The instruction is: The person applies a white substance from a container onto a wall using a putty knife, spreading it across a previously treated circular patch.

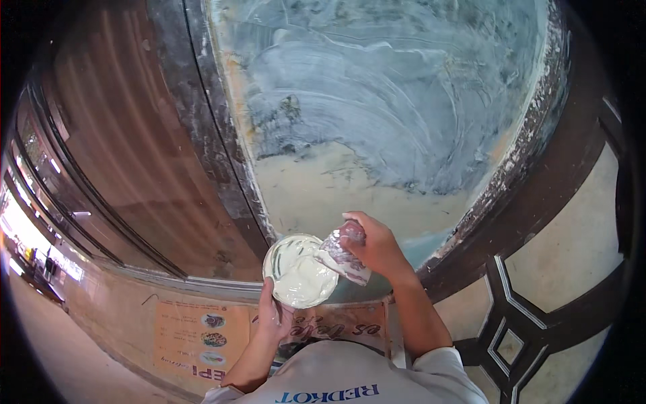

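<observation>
My left hand holds a round white tub from its lower left side, thumb at the rim. Thick, glossy cream-white paste lies in it, with swirl marks. My right hand is closed around a flat spreader smeared with white and dull pink. Its left edge reaches the tub's right rim; whether it touches the paste I cannot tell. Ahead rises a panel with a blue-grey, streaky coat of white smears. Its lower part is bare beige.
A dark frame stained with white borders the panel on the left, beside a brown glossy pane. On the right is a dark lattice with beige fields. A printed orange banner lies below, partly under my arms and shirt.
</observation>
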`<action>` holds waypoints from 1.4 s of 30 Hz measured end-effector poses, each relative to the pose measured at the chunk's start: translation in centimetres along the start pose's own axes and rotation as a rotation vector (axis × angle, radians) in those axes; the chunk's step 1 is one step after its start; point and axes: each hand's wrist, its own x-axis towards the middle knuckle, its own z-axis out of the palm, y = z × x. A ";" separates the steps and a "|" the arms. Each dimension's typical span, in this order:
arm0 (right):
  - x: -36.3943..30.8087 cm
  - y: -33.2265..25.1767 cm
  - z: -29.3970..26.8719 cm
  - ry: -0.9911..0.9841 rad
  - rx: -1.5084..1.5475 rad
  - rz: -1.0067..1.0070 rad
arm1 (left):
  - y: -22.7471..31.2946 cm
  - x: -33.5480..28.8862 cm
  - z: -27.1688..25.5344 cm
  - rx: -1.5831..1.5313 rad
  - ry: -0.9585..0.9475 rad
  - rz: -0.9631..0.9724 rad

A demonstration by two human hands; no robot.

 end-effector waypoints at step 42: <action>11.4 -6.3 9.8 0.719 0.039 0.083 | 12.5 2.6 -11.3 -0.026 0.010 -0.050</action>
